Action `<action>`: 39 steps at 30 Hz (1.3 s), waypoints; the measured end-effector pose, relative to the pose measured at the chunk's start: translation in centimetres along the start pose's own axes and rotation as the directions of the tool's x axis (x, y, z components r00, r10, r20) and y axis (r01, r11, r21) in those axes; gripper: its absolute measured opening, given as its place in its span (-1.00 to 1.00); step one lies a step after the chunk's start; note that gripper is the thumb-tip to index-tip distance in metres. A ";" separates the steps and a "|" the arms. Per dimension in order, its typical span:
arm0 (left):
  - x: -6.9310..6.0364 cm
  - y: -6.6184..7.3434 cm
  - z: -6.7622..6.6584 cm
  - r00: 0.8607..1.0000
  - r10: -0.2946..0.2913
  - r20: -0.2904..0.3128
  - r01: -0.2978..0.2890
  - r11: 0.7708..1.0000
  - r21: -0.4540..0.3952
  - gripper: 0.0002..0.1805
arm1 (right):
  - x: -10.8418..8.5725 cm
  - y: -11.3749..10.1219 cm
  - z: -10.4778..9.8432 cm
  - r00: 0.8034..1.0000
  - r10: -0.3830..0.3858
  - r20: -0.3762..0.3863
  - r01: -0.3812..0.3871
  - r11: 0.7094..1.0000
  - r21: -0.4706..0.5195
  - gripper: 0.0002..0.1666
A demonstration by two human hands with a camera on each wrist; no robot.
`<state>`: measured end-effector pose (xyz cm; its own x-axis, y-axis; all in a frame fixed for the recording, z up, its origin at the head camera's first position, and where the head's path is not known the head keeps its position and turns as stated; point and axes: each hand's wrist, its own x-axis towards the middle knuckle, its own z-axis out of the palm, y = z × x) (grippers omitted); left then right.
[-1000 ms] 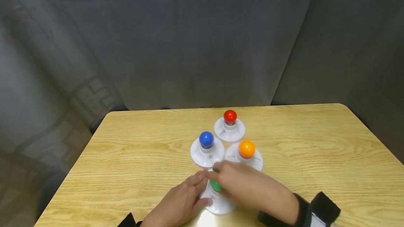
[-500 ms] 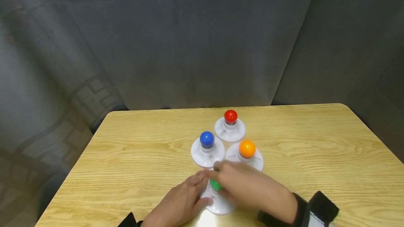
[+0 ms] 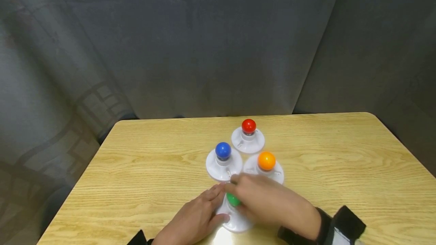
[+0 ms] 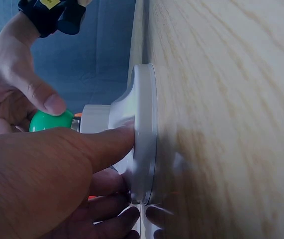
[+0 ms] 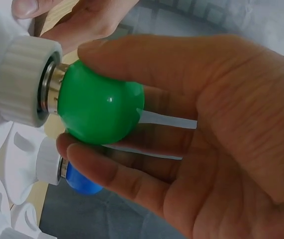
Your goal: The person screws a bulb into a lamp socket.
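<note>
A green light bulb (image 5: 99,104) sits upright in a white round lamp holder (image 3: 237,220) near the front of the table. My right hand (image 3: 263,199) grips this bulb from above, thumb on one side and fingers on the other. In the right wrist view some of its metal cap shows above the socket collar (image 5: 27,82). My left hand (image 3: 197,214) holds the base of the same holder, the thumb (image 4: 109,144) on its sloping rim and the fingers round its far side. Part of the bulb is hidden behind my right hand in the head view.
Behind stand more white holders with a blue bulb (image 3: 223,150), an orange bulb (image 3: 266,160) and a red bulb (image 3: 248,126). The orange one's base is close to my right hand. A grey curtain (image 3: 204,48) hangs beyond the wooden table (image 3: 153,154).
</note>
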<state>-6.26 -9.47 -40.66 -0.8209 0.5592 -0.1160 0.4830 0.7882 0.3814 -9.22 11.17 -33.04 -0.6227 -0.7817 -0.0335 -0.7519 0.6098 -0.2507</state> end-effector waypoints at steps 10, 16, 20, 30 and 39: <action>0.0 0.0 0.2 0.999 0.026 -0.039 -0.025 0.999 0.028 -0.27 | 0.3 -0.1 0.2 0.999 0.012 -0.030 -0.012 1.000 -0.003 -0.74; -0.1 0.0 0.3 0.998 0.029 -0.050 -0.027 0.999 0.038 -0.28 | 0.2 -0.1 0.2 1.000 -0.013 -0.011 0.013 1.000 -0.012 -0.66; -0.1 0.0 0.2 0.999 0.025 -0.046 -0.023 0.999 0.029 -0.29 | 0.2 0.0 0.1 0.998 -0.055 -0.002 0.055 0.998 -0.030 -0.52; -0.1 -0.1 0.2 0.998 0.028 -0.050 -0.026 0.999 0.030 -0.27 | 0.4 0.2 0.2 1.000 0.014 -0.020 -0.014 1.000 0.004 -0.74; -0.1 -0.1 0.2 0.998 0.044 -0.049 -0.042 0.998 0.039 -0.29 | 0.7 0.1 0.6 0.997 0.054 -0.057 -0.053 0.999 0.011 -0.80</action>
<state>-6.14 -9.58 -40.87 -0.8127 0.5802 -0.0543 0.5287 0.7733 0.3499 -9.64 10.59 -33.68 -0.6738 -0.7389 0.0086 -0.7152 0.6491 -0.2592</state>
